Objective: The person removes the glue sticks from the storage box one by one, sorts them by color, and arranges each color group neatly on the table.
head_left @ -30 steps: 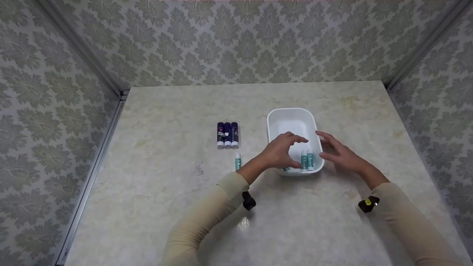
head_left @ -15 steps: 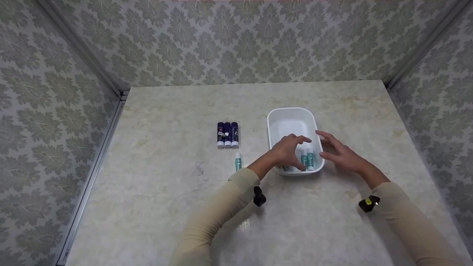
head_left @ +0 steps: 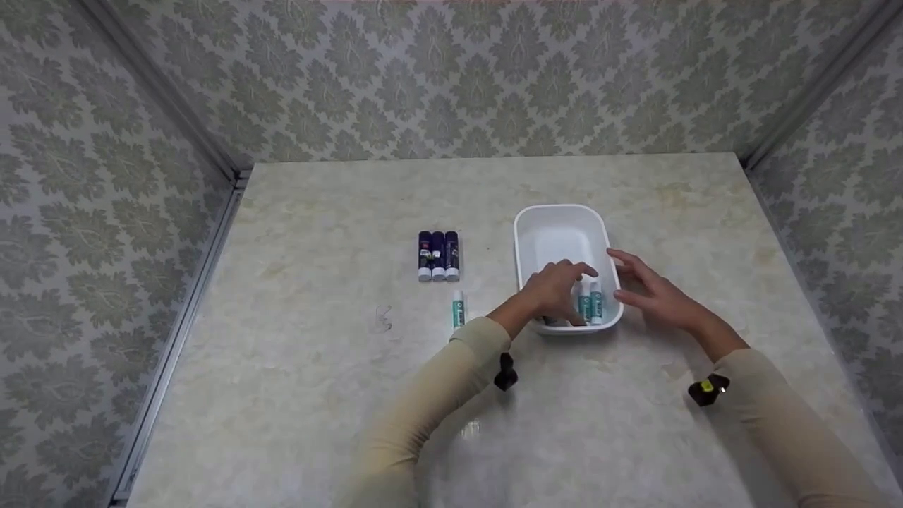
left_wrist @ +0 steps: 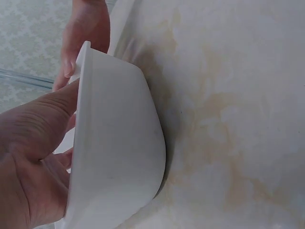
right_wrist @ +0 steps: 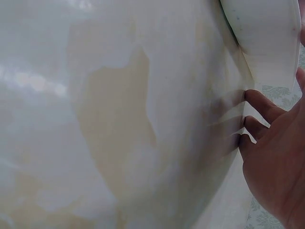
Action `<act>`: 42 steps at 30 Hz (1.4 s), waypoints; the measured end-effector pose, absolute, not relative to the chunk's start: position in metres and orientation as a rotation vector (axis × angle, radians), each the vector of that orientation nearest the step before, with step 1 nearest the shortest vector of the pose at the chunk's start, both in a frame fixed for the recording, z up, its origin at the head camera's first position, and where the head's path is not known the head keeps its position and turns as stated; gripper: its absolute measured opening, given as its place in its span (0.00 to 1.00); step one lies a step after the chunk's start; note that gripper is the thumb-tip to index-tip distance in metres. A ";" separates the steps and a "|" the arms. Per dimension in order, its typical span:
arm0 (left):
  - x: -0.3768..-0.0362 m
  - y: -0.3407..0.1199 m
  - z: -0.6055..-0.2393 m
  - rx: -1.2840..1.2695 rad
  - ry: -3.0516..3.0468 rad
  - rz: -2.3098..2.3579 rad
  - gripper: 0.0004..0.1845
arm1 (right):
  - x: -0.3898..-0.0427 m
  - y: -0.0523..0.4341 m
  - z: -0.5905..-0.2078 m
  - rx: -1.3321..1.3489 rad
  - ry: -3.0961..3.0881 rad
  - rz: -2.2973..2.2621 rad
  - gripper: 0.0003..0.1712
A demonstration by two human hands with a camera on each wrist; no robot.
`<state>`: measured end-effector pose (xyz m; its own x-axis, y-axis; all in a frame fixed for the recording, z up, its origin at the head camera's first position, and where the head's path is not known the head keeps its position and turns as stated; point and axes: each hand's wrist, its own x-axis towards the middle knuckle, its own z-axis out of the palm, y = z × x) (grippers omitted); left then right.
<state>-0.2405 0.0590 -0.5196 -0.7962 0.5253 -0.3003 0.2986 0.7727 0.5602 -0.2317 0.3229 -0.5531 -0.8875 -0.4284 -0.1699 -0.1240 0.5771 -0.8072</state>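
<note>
My left hand (head_left: 554, 291) reaches over the near left rim into a white plastic tub (head_left: 557, 212), its thumb and fingers spread in an arc. Two teal-and-white glue sticks (head_left: 597, 305) stand side by side in the tub's near right corner, close to the left thumb and fingertips. More teal shows under the hand, mostly hidden. My right hand (head_left: 656, 296) stays at the tub's right side, with fingers and thumb loosely extended near the rim. In the left wrist view, the left hand (left_wrist: 33, 157) dips behind the tub wall (left_wrist: 114, 138); its fingertips are hidden.
Three dark purple glue sticks (head_left: 438, 256) with white ends lie in a row left of the tub. Another teal-and-white glue stick (head_left: 458, 309) lies nearer, beside the left forearm. A thin clear scrap (head_left: 383, 319) is further left on the marbled table (head_left: 317, 212). Patterned walls enclose the table.
My left hand has shifted right and slightly further into the tub, closer to the two teal glue sticks. The right hand has kept its place beside the rim.
</note>
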 end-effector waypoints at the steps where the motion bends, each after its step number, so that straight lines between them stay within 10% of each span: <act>1: -0.241 0.059 -0.520 0.634 2.527 0.677 0.48 | -0.232 0.323 -0.553 -0.452 2.460 -1.229 0.48; 42: -0.233 0.064 -0.524 0.627 2.624 0.592 0.41 | -0.232 0.324 -0.553 -0.461 2.484 -1.210 0.47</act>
<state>-0.2333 0.0635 -0.5237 -0.8292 0.4956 -0.2585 0.3367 0.8120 0.4767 -0.2319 0.3236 -0.5535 -0.8899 -0.4278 -0.1581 -0.1392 0.5849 -0.7990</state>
